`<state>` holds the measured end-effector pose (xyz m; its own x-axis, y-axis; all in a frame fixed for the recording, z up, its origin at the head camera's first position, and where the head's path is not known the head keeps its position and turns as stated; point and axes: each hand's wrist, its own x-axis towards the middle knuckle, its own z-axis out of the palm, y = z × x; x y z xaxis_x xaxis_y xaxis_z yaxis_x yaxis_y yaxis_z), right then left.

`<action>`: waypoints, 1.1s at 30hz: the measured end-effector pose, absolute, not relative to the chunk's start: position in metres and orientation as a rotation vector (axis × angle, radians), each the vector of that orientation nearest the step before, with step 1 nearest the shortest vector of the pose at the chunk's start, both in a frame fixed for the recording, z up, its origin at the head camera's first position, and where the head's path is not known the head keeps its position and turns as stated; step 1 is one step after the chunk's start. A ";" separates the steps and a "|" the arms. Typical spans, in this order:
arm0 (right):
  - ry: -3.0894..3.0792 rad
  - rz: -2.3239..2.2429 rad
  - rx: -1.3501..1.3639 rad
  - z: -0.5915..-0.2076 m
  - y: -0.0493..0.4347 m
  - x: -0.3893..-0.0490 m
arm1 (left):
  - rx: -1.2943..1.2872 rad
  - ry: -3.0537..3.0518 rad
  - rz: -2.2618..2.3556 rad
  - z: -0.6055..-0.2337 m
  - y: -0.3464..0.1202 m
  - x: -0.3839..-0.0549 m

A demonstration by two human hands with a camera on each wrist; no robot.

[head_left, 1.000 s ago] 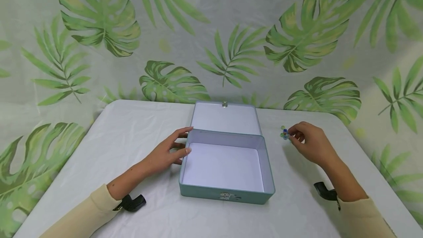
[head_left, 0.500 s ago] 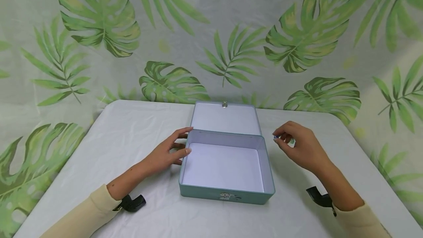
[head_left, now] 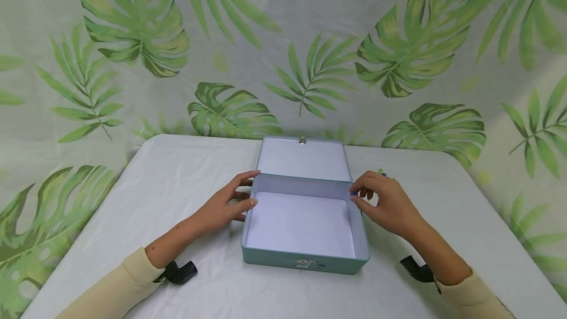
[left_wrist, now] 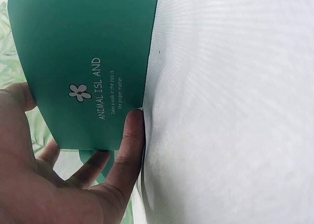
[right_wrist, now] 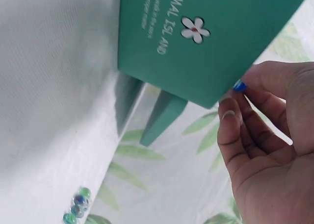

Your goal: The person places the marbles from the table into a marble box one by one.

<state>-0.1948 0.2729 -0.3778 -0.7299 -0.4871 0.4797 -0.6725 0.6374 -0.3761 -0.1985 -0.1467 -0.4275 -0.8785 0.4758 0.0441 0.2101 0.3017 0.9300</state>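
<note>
An open teal tin box (head_left: 305, 266) with a white inside stands on the table, its hinged lid (head_left: 303, 157) laid back behind it. My left hand (head_left: 221, 206) holds the box's back left corner, thumb over the rim and other fingers along the outside; one finger lies low beside the cloth in the left wrist view. At the right rim, near the back corner, my right hand (head_left: 387, 206) pinches a small blue marble (right_wrist: 239, 86) between thumb and fingertips. Several green, blue and clear marbles (right_wrist: 77, 204) lie on the cloth to the right, mostly hidden behind the right hand in the head view.
White cloth covers the table (head_left: 186, 166). Behind it hangs a pale curtain (head_left: 248, 58) printed with green leaves. A black wrist mount (head_left: 179, 273) sits under the left forearm, and another black mount (head_left: 418, 271) is at the right wrist.
My right hand has picked the blue marble from the small group on the right and carried it left to the box's rim. The left hand and box stay put.
</note>
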 end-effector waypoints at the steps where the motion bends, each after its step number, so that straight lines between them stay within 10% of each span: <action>1: -2.530 0.780 0.930 -0.379 0.272 -0.195 | 0.628 2.330 1.609 -0.427 -0.147 -0.198; 33: -2.493 0.737 0.783 -0.377 0.302 -0.207 | 0.598 2.347 1.599 -0.426 -0.146 -0.197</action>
<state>-0.2075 0.3020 -0.3769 -0.7516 -0.3937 0.5292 -0.6181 0.7004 -0.3569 -0.1970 -0.1461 -0.4258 -0.8877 0.4592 0.0321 0.1980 0.3180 0.9272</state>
